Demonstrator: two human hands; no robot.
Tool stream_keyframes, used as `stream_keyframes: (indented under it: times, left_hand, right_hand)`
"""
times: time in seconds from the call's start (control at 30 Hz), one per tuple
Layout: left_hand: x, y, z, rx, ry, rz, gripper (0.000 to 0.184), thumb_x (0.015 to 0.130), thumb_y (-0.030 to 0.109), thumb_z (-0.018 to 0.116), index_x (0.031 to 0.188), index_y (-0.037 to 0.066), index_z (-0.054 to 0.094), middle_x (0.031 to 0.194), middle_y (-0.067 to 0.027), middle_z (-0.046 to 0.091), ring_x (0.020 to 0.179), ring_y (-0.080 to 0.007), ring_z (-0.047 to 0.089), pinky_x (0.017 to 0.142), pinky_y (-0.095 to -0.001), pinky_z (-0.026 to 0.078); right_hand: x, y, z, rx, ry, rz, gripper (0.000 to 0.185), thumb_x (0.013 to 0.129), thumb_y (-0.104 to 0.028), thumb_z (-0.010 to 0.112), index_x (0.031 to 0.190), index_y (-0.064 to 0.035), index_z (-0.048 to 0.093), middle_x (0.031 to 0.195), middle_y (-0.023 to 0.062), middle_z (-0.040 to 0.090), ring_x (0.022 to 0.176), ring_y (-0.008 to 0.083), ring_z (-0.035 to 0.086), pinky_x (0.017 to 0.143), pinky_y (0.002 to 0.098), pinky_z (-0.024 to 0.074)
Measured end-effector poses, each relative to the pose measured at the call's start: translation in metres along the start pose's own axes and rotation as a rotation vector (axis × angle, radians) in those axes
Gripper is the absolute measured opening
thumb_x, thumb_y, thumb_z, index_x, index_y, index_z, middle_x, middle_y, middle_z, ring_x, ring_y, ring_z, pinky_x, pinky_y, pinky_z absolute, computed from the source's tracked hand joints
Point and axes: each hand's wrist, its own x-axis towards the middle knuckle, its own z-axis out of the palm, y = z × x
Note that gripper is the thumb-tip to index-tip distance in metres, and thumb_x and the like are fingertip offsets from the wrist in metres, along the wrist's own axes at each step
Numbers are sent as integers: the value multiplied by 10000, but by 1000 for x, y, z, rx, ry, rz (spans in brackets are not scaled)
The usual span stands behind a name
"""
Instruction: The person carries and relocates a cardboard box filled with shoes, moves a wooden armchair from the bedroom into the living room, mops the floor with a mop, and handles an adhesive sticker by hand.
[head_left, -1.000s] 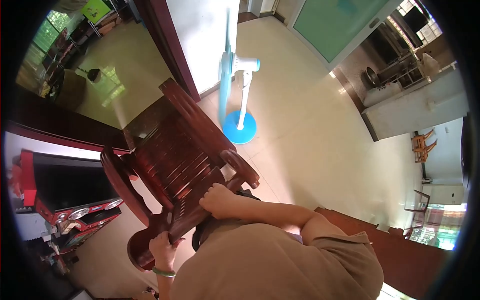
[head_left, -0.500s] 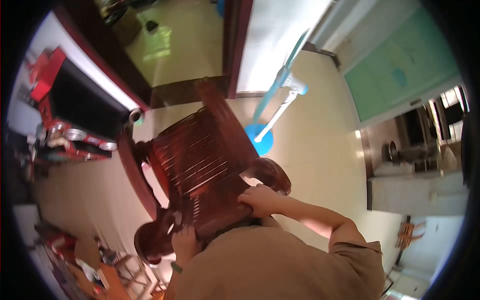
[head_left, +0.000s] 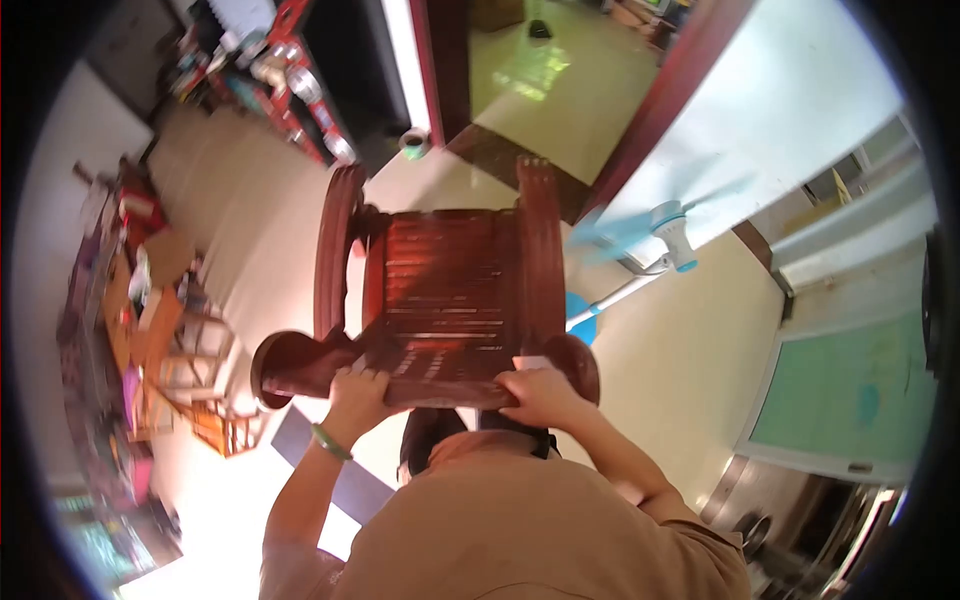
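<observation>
A dark red-brown wooden armchair (head_left: 445,265) with a slatted middle is right in front of my body. My left hand (head_left: 358,402), with a green bangle (head_left: 330,442) at its wrist, is closed over the chair's near edge on the left. On the same edge, farther right, my right hand (head_left: 545,393) is closed with its fingers curled over the wood. Thick curved arms run along both sides of the chair. My thumbs and the underside of the grip are hidden.
A white standing fan (head_left: 672,235) with blue blades and a blue base is just right of the chair. Ahead are a doorway with a dark threshold (head_left: 510,160) and a small round container (head_left: 413,143). Wooden stools (head_left: 222,425) stand at left; a green panel (head_left: 850,385) is at right.
My view and body have turned to the right, and the chair has swung from tilted to nearly square before me. Both hands keep hold of its near edge.
</observation>
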Motion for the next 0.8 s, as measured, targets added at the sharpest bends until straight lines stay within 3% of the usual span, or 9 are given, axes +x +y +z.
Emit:
stream_keyframes:
  times: [0.1,0.33,0.43,0.8]
  left_hand:
    - [-23,50,-3,-6,-199,-140,497,593,543,654,717,67,584,702,-94,599,689,-245,584,664,-350,422]
    - [-78,121,16,-32,-144,-192,479,631,527,635,750,68,568,672,-61,593,641,-204,591,622,-327,411]
    - [-96,145,14,-67,-204,-264,468,641,509,636,773,66,564,695,-65,605,665,-202,600,641,-322,414]
    - [-192,217,36,-138,-77,-366,436,635,484,647,733,67,564,682,-78,589,684,-227,586,659,-330,393]
  right_hand:
    - [-36,7,0,10,31,-18,352,652,-198,630,981,-100,552,835,95,603,799,281,580,686,383,454]
    - [-85,12,13,-55,91,-115,309,616,-151,645,915,-97,593,825,85,609,773,290,577,692,378,456]
    - [-100,17,22,-98,52,-155,326,597,-127,644,919,-94,601,831,94,612,766,294,576,682,379,455]
    - [-182,-5,75,-155,-36,-196,383,583,-101,646,963,-81,603,878,126,618,804,307,586,689,369,474]
